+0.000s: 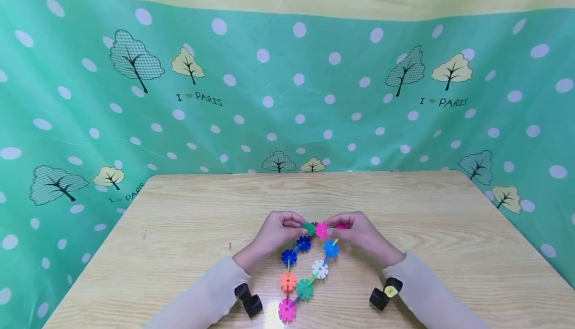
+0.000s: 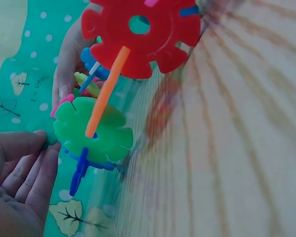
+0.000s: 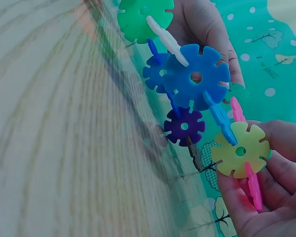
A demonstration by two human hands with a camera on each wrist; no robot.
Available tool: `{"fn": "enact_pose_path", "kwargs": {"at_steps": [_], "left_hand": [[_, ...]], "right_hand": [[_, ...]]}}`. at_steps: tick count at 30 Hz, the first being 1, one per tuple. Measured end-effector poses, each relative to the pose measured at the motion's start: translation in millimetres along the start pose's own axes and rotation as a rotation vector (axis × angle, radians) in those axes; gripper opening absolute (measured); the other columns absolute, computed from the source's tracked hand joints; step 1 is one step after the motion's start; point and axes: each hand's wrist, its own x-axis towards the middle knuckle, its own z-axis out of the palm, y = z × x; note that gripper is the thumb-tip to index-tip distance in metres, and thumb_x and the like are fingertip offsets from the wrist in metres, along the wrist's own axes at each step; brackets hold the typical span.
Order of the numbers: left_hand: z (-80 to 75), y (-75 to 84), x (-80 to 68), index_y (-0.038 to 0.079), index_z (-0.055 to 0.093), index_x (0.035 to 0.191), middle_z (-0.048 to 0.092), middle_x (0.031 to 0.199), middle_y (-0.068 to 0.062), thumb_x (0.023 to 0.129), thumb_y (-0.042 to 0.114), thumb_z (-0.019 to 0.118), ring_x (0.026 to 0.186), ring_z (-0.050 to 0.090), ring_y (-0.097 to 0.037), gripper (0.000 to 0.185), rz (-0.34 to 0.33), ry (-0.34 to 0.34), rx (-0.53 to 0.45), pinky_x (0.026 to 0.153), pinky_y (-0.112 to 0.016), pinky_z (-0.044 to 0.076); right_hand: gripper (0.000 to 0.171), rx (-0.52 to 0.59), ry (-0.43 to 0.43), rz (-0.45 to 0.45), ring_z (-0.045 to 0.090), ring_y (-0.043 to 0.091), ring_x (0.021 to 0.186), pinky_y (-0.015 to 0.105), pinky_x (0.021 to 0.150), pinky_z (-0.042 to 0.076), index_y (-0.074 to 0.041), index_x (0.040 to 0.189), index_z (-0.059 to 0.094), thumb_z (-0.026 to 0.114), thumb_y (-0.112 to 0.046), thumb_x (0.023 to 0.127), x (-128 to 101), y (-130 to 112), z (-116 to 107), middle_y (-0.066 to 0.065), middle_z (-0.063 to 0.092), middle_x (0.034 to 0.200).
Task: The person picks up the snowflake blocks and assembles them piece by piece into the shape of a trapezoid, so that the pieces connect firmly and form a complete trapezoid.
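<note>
A chain of notched plastic interlocking discs in several colours bends into a loop between my hands. At its far left, my left hand (image 1: 279, 229) pinches a green disc (image 1: 308, 228) between thumb and fingers. Beside that sits a pink disc (image 1: 321, 230). My right hand (image 1: 359, 230) holds the far right part; in the right wrist view its thumb and fingers grip a yellow disc (image 3: 232, 159). Down the sides run a dark blue disc (image 1: 289, 257), an orange disc (image 1: 288, 281) and a white disc (image 1: 320, 269). A pink disc (image 1: 287, 310) forms the near end.
The wooden table (image 1: 202, 204) lies under the hands and chain. Behind it hangs a green dotted cloth (image 1: 296, 134) with printed trees. Black wrist cameras hang from both sleeves, one by the left cuff (image 1: 248, 300) and one by the right cuff (image 1: 385, 294).
</note>
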Motion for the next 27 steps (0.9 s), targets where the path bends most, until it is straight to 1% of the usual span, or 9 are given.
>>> {"fn": "enact_pose_path", "kwargs": {"at_steps": [4, 9, 15, 21, 27], "left_hand": [[1.1, -2.1, 0.1, -0.001, 0.070, 0.094, 0.070, 0.081, -0.007, 0.079, 0.001, 0.072, 0.073, 0.065, -0.013, 0.015, 0.042, -0.002, 0.032, 0.067, -0.026, 0.056], [2.4, -1.0, -2.1, 0.000, 0.071, 0.093, 0.071, 0.084, -0.009, 0.080, 0.003, 0.072, 0.076, 0.067, -0.013, 0.014, 0.105, -0.003, 0.078, 0.067, -0.025, 0.056], [3.1, -0.4, -2.7, 0.001, 0.071, 0.093, 0.072, 0.087, -0.011, 0.080, 0.003, 0.072, 0.078, 0.068, -0.015, 0.012, 0.165, 0.009, 0.134, 0.068, -0.022, 0.056], [2.9, 1.6, -4.7, 0.003, 0.071, 0.092, 0.072, 0.088, -0.009, 0.081, 0.004, 0.071, 0.079, 0.068, -0.015, 0.011, 0.215, 0.013, 0.171, 0.068, -0.021, 0.055], [3.0, 1.4, -4.6, 0.003, 0.072, 0.091, 0.072, 0.088, -0.009, 0.081, 0.003, 0.071, 0.080, 0.068, -0.016, 0.010, 0.235, 0.013, 0.168, 0.070, -0.020, 0.055]], "right_hand": [[0.028, 0.011, 0.001, 0.004, 0.063, 0.017, 0.084, 0.022, 0.070, 0.051, -0.002, 0.106, 0.069, 0.073, -0.014, 0.081, -0.3, -0.6, 0.1, 0.012, 0.069, 0.106], [0.027, 0.002, 0.015, 0.007, 0.063, 0.015, 0.084, 0.021, 0.069, 0.051, 0.000, 0.106, 0.068, 0.072, -0.011, 0.081, -1.0, -2.2, 0.7, 0.013, 0.069, 0.106], [0.026, -0.010, 0.034, 0.021, 0.061, 0.017, 0.086, 0.022, 0.070, 0.050, -0.003, 0.105, 0.069, 0.071, -0.009, 0.080, -2.8, -5.3, 3.3, 0.011, 0.069, 0.107], [0.028, -0.025, 0.041, 0.022, 0.058, 0.014, 0.079, 0.020, 0.064, 0.048, -0.003, 0.105, 0.069, 0.073, -0.011, 0.079, -6.0, -11.2, 7.4, 0.011, 0.069, 0.105], [0.033, -0.034, 0.050, 0.046, 0.061, 0.016, 0.087, 0.025, 0.073, 0.049, -0.006, 0.104, 0.070, 0.079, -0.020, 0.075, -7.3, -13.7, 13.9, 0.006, 0.070, 0.099]]}}
